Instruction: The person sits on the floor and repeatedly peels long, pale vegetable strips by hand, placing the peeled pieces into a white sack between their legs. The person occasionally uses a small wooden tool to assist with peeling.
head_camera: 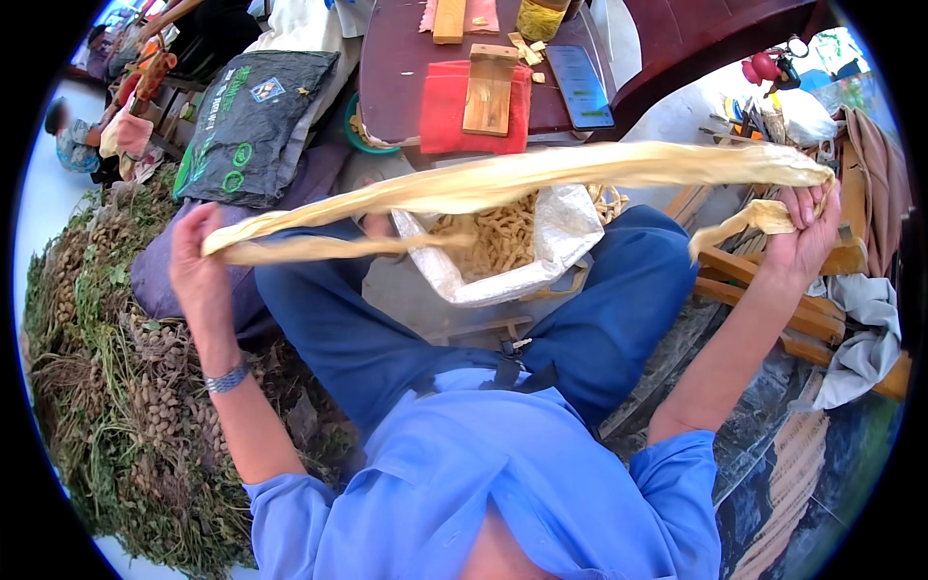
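A long, pale-yellow pliable strip (551,170) is stretched across in front of me, above my knees, somewhat blurred. My left hand (199,254) pinches its left end, from which a loose tail runs back toward the middle. At the far right, my right hand (806,225) grips the other end, and a short folded length hangs below the fingers. Beneath the strip, between my legs, an open white woven sack (500,288) holds many short, curled, pale-yellow pieces (500,235). The strip hides part of the sack's far edge.
Ahead on a dark-red table (395,72) lie a red cloth (442,109), a wooden block (488,101), a phone (580,87) and a jar (541,20). Peanut plants (138,377) are heaped at left, near a black plastic bag (246,123). Wooden pieces (805,312) lie at right.
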Motion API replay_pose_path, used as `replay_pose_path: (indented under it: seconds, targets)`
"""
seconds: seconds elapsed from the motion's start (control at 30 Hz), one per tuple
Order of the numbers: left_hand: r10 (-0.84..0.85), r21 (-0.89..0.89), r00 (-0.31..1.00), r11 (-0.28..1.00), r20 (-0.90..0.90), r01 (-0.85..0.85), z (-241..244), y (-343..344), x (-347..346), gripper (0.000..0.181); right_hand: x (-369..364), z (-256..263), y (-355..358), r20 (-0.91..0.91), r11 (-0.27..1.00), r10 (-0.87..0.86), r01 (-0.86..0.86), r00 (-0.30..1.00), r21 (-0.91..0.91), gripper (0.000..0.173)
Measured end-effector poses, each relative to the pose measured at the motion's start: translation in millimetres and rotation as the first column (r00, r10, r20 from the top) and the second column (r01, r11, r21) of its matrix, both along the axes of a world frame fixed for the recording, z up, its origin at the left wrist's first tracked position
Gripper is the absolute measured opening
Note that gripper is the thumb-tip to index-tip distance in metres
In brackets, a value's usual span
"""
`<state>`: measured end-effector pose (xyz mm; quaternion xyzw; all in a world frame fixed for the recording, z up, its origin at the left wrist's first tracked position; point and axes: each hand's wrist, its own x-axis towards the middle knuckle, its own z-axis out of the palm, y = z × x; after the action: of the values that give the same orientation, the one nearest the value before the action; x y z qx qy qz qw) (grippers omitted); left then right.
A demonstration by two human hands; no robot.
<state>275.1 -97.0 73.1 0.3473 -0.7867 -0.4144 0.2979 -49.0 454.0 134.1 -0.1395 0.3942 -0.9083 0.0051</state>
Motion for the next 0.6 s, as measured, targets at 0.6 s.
replay_pose_path:
  seconds: [0.6]
  targets:
    - [-0.403, -0.050, 0.909, 0.915, -0.104, 0.400, 129.7, 98.7, -55.8, 0.022, 9.2, -91.0, -51.1, -0.212, 0.214, -0.047, 0.217, 0.976, 0.953, 0.065]
